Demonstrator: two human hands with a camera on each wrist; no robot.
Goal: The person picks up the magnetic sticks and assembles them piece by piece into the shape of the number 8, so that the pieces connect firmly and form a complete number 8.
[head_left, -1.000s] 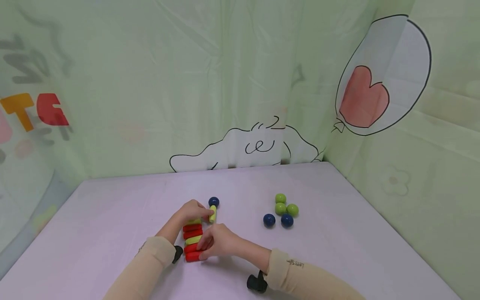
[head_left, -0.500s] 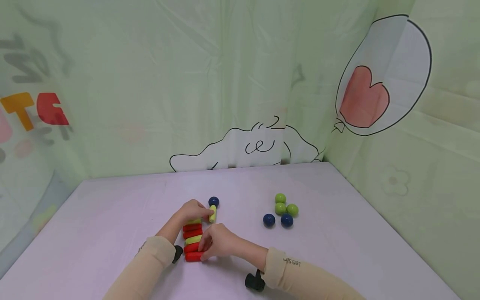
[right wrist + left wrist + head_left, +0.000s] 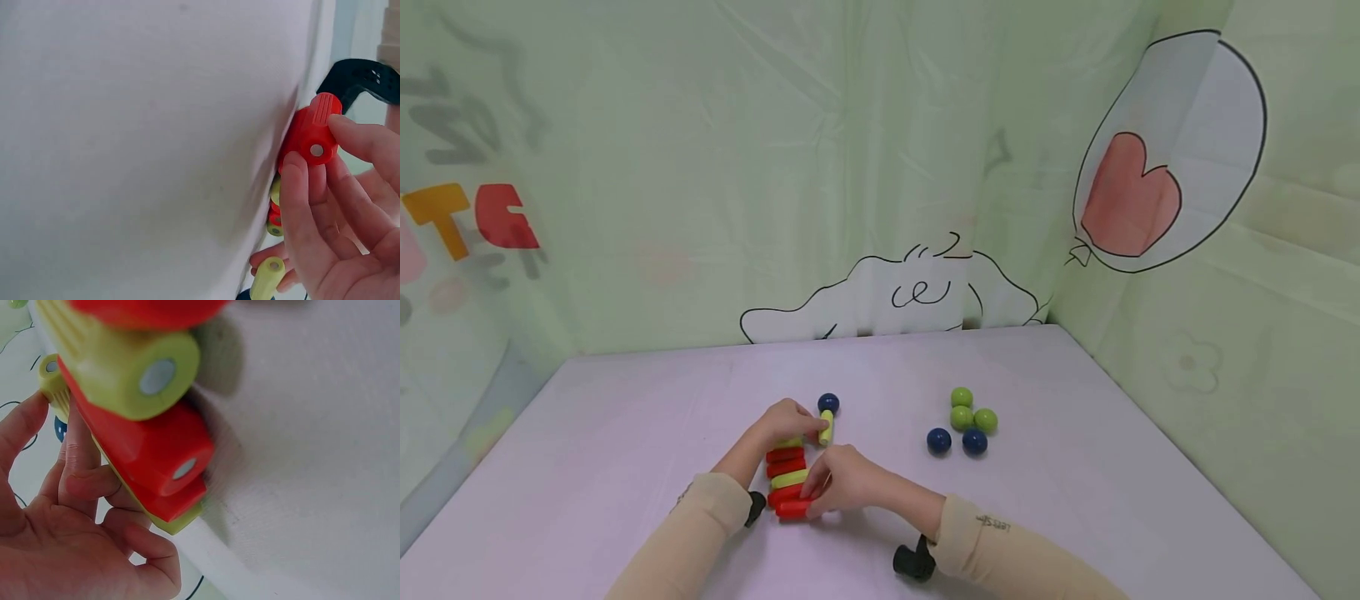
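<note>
My left hand (image 3: 786, 421) pinches a yellow-green magnetic rod (image 3: 826, 428), ribbed with a silver disc in its end. A dark blue ball (image 3: 828, 404) sits against the rod's far end. Close in front, my right hand (image 3: 846, 479) pinches a red magnetic rod (image 3: 324, 128) between thumb and fingers, at the near end of a row of rods. That row holds more red rods (image 3: 786, 469) and yellow-green rods (image 3: 789, 479) side by side; the right fingers hide some of their right ends. In the left wrist view, rod ends (image 3: 156, 376) fill the upper part.
To the right lie several green balls (image 3: 961, 417) in a cluster, with a blue ball (image 3: 975, 442) touching it or close by and another blue ball (image 3: 938, 440) apart. All rest on a pale cloth-covered table (image 3: 1075, 483), with printed curtains behind.
The nearest red rod has shifted slightly right and up out of line with the row, in my right hand's pinch. My left hand, its rod and the balls stay put.
</note>
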